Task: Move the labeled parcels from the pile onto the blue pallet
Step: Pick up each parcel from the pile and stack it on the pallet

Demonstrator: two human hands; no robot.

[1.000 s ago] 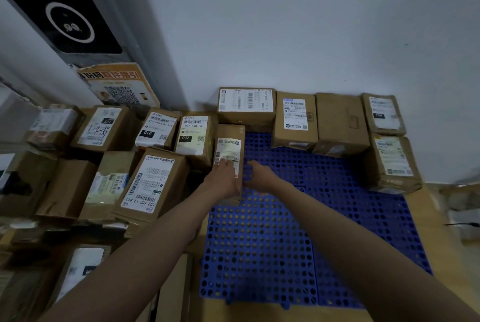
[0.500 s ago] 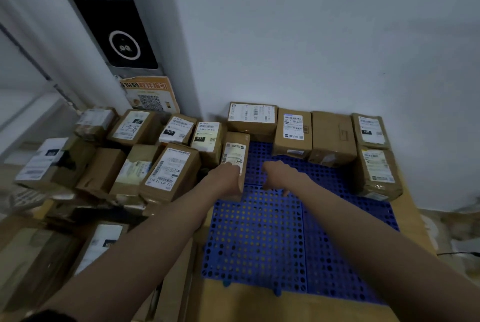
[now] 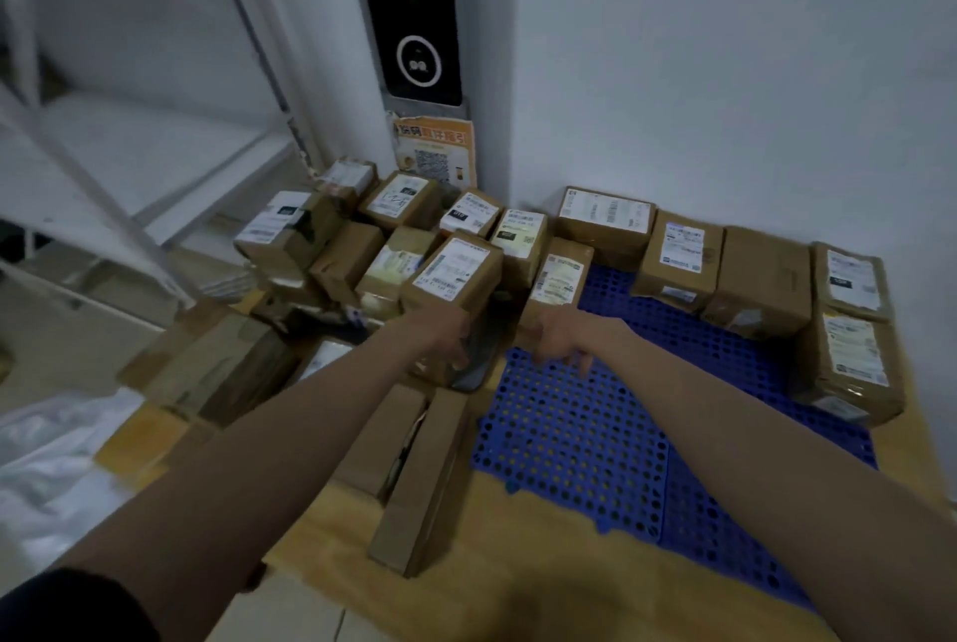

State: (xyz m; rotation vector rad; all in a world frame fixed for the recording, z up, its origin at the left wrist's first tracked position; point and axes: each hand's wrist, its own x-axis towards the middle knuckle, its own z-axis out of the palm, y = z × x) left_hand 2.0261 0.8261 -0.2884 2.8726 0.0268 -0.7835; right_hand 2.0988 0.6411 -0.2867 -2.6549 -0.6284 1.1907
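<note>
Left hand (image 3: 440, 336) and right hand (image 3: 562, 338) hover released, grasping nothing, over the perforated blue plastic pallet's (image 3: 569, 434) left edge, beside the narrow brown cardboard parcel (image 3: 556, 279).

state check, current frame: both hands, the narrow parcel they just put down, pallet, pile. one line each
left hand: fingers loosely curled, holding nothing, by the pile's front parcel
right hand: relaxed, empty, over the pallet
narrow parcel: on the pallet's left edge, label up, released
blue pallet: parcels along back and right, front bare
pile: still stacked left of pallet

wooden platform (image 3: 523, 553) bears blue pallet (image 3: 569, 439), parcels (image 3: 455, 273).
</note>
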